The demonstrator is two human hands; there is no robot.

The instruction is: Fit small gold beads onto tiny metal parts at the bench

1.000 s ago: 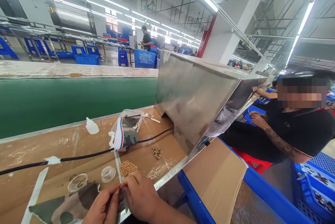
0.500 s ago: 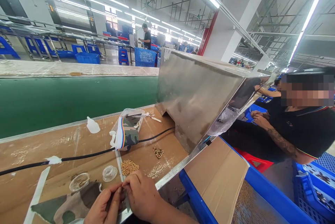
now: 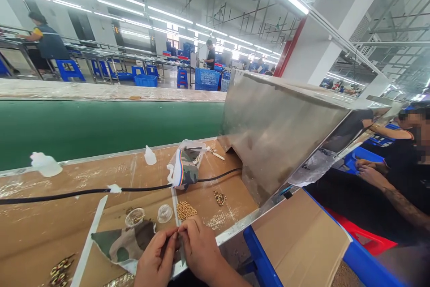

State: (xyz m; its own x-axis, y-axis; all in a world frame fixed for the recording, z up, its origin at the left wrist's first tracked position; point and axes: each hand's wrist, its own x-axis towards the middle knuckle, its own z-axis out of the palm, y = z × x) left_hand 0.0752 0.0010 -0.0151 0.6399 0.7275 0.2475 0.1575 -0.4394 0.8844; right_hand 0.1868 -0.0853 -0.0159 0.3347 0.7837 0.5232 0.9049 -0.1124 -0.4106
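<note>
At the table's near edge my left hand (image 3: 157,256) and my right hand (image 3: 202,249) meet, fingertips pinched together. Whatever lies between the fingers is too small to make out. Just beyond the right hand is a pile of small tan beads (image 3: 186,210). A round clear plastic cup (image 3: 165,214) stands beside the pile, and a shallow clear dish (image 3: 135,217) holds some small bits. Left of my left hand lies a camouflage cloth (image 3: 125,246). Farther right sits a small heap of dark-and-gold pieces (image 3: 220,198).
A black cable (image 3: 144,190) crosses the brown tabletop (image 3: 77,220), passing a clear tub (image 3: 188,146) draped with camouflage fabric. Two white bottles (image 3: 46,164) stand near the green belt (image 3: 110,123). A large metal housing (image 3: 282,126) rises to the right. A co-worker sits beyond a cardboard sheet (image 3: 302,233).
My view has swung left, so the table things sit farther right in it. Another white bottle and a dark-and-gold heap have come into view at left. My hands stay pinched together.
</note>
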